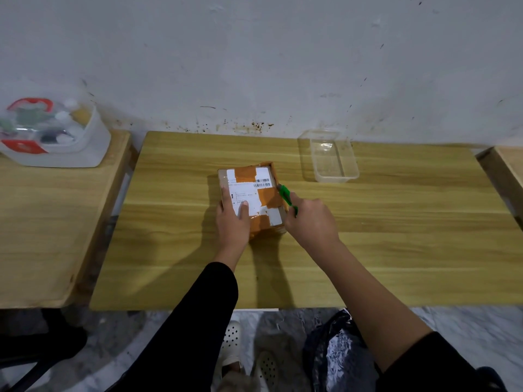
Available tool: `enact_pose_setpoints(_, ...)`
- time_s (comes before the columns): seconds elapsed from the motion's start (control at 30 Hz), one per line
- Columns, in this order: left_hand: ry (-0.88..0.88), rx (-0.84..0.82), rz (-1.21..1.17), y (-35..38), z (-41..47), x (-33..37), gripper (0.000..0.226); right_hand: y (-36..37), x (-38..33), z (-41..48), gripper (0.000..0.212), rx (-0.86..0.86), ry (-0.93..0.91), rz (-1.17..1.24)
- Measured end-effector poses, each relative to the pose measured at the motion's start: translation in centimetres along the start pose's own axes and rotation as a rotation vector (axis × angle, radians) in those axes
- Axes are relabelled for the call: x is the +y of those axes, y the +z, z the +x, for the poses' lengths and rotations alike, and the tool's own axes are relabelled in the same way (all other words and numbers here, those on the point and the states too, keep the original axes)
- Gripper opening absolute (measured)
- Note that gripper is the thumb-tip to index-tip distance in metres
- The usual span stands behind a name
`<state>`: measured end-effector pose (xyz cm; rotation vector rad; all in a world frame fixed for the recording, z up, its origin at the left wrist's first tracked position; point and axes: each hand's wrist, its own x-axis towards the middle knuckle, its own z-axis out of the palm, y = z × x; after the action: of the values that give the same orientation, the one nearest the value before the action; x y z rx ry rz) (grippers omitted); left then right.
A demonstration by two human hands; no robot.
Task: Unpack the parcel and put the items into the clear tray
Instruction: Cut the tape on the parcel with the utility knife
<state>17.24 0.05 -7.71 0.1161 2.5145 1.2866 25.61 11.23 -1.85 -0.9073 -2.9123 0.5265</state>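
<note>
Spanning the middle of the frame, a light wooden tabletop [396, 250] stands against a stained white wall. A second tabletop [56, 222] sits beside it at the left edge and carries a white bin [90, 142] of small bottles in the upper left.

The cardboard parcel [264, 197], patched with orange tape and white shipping labels, lies flat at the centre of the main tabletop. The clear tray [336, 179] sits up and to the right of it, near the wall and apart from the parcel.

The left grip [233, 222] rests wide on the parcel's near left part, fingers straight and pressed flat on the label, thumb along the left edge. The right grip [311, 219] is curled tightly round a green box cutter [285, 195], whose tip meets the parcel's right edge.

A black plastic bag [334, 349] lies on the floor at the bottom.
</note>
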Motion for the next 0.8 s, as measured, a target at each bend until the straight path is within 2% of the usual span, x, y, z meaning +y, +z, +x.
enact_pose_setpoints(0.2, -0.015, 0.015, 0.007, 0.2, 0.0, 0.1, 0.061, -0.2, -0.3, -0.5, 0.029, -0.029, -0.036, -0.078)
enact_pose_setpoints(0.5, -0.043, 0.017, 0.034, 0.1, -0.3, 0.4, 0.059, -0.7, 0.3, -3.0, 0.033, 0.000, -0.039, -0.042)
enact_pose_setpoints(0.63, -0.053, 0.018, 0.023, 0.1, -0.2, 0.5, 0.060, -0.8, 1.1, -4.6, 0.035, -0.016, -0.007, 0.034)
enact_pose_setpoints(0.8, -0.028, 0.022, 0.024, -0.2, -0.1, 0.7, 0.060, -1.0, 2.2, -5.5, 0.039, 0.061, 0.036, 0.230)
